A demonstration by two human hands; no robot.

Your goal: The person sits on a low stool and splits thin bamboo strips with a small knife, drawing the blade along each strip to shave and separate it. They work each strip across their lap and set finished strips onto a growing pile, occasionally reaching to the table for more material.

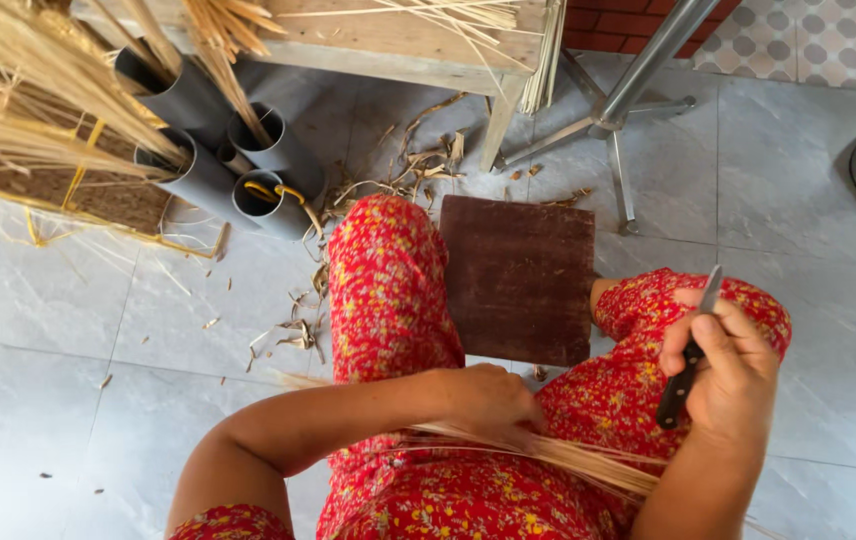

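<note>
Straw-coloured bundle of thin reed strips (pixel 548 452) across lap, long axis running 9 to 3 o'clock, slightly down toward 4. Left hand (pixel 493 402) clamped over bundle near its middle, fingers curled shut on strips. Right hand (pixel 723 375) at 3 o'clock of left, fist closed around dark knife (pixel 688 360), blade pointing 12 to 1 o'clock, above bundle's right end. Left hand nearer bundle. Brown board (pixel 518 278) on floor between knees, 12 o'clock of left hand.
</note>
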